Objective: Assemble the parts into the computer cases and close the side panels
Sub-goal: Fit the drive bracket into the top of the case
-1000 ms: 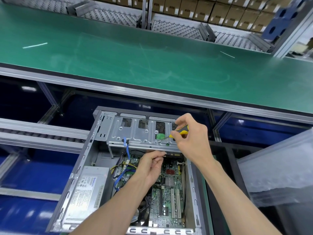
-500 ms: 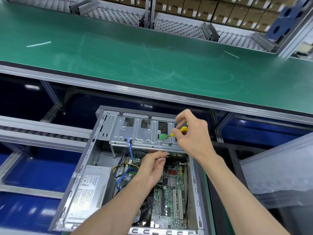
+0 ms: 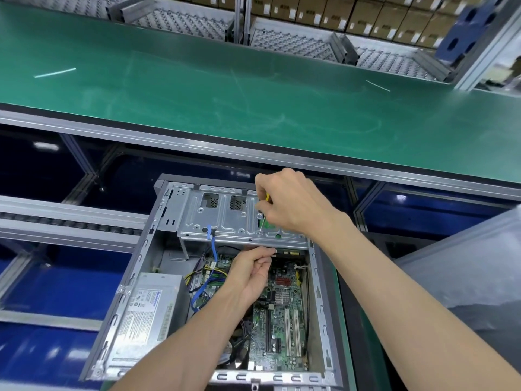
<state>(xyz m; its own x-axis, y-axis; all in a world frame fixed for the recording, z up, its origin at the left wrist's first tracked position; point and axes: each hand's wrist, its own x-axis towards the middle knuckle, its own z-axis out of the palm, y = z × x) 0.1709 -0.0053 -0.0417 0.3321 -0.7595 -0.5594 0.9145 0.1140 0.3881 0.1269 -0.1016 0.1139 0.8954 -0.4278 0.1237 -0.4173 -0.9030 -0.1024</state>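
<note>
The open computer case [image 3: 214, 280] lies on its side at the near edge of the scene, below the green conveyor belt [image 3: 253, 88], with its side panel off and its inside showing. Across its far end sits a silver drive cage [image 3: 225, 218]. The right hand [image 3: 293, 204] is over the right part of this cage, fingers curled round a small screwdriver [image 3: 265, 213] with a yellow handle; the thin shaft points down and its tip meets the cage plate, probably at a screw, though that spot is too small to be sure. The left hand [image 3: 251, 275] reaches in just under the near edge of the cage, thumb and fingertips pinched together on a small part that I cannot make out. Beneath it lies the green motherboard [image 3: 282, 328]. A blue cable [image 3: 212, 249] runs from the cage down toward the board. The grey power supply [image 3: 146, 314] fills the near left of the case. Beyond the belt stand metal roller racks [image 3: 296, 40] and rows of cardboard boxes [image 3: 366, 15].
</note>
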